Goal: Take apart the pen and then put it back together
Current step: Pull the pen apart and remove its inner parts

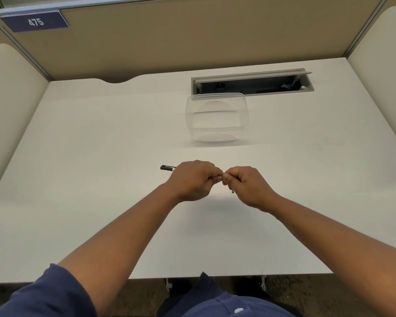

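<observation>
Both my hands meet over the middle of the white desk (101,202), fists closed and fingertips touching. My left hand (193,179) grips a black pen (168,167); its capped end with a clip sticks out to the left of the fist, and the rest is hidden inside. My right hand (245,185) is closed on the pen's other end; a small dark piece (232,191) pokes out below its fingers. I cannot tell whether the pen is in one piece between the two hands.
A clear plastic container (216,117) stands open on the desk beyond my hands. Behind it, a grey cable hatch (252,84) is set into the desk with its lid up. Beige partition walls close the back and both sides.
</observation>
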Demonstrator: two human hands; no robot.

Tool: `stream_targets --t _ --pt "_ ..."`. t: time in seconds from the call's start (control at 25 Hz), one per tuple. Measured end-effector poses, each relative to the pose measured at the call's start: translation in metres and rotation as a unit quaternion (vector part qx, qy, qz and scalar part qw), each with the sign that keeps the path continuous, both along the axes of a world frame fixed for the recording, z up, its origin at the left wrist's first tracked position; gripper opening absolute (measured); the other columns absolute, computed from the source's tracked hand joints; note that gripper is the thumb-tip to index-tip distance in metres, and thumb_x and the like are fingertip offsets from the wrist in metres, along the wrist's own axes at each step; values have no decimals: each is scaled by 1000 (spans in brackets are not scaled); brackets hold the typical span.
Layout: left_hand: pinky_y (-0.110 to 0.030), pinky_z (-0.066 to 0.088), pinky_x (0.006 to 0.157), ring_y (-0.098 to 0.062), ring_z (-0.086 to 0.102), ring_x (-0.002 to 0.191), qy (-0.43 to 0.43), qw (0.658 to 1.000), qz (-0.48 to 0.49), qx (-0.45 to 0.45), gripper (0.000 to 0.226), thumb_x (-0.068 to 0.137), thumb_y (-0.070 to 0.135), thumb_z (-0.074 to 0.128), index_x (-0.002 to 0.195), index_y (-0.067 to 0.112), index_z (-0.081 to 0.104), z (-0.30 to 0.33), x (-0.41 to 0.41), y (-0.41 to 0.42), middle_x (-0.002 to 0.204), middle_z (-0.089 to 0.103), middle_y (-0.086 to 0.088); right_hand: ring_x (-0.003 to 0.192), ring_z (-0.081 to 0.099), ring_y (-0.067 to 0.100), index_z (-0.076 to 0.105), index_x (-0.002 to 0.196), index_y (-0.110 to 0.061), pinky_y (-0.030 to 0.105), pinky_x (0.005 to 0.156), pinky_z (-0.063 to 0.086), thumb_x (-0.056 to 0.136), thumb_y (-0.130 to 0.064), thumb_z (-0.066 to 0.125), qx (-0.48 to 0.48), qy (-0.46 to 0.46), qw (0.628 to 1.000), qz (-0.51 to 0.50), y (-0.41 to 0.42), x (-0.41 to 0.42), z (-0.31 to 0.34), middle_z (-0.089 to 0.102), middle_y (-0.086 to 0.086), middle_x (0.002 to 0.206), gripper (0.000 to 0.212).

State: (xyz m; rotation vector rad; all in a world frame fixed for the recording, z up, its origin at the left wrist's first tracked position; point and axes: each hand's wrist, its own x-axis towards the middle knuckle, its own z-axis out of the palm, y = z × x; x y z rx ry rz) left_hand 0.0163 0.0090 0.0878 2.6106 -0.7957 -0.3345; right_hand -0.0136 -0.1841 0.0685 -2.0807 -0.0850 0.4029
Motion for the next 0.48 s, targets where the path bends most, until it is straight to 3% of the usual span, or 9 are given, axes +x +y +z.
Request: stream_targets --t 0.12,0.32,0.4,0.48 --pt "-35 50 66 -13 54 79 18 1000 3 7 22 102 35 47 101 33 69 0 0 -1 81 62 14 71 59 26 66 77 -11 39 68 50 101 -18 54 -30 -77 996 17 -2 -3 -6 66 7 72 28" --pt "-38 51 65 -17 58 78 48 999 19 7 23 102 38 45 94 29 65 -2 0 0 77 65 8 61 44 13 54 71 -12 36 57 39 99 -20 52 -72 -186 979 49 -4 -4 -16 47 -6 60 29" --pt "-37 49 64 -16 57 75 56 998 25 5 24 102 38 44 92 29 63 -2 -1 0 73 62 7 63 46 12 58 75 -12 34 58 40 99 -22 52 -81 -189 978 48 -5 -4 -16 51 -5 63 27" --pt "-36 47 63 -15 56 73 52 998 29 5 24 102 39 43 90 30 61 -1 -2 0 71 60 7 64 50 14 64 80 -13 35 61 44 100 -25 54 -54 -127 990 36 -5 -3 -14 59 3 68 25"
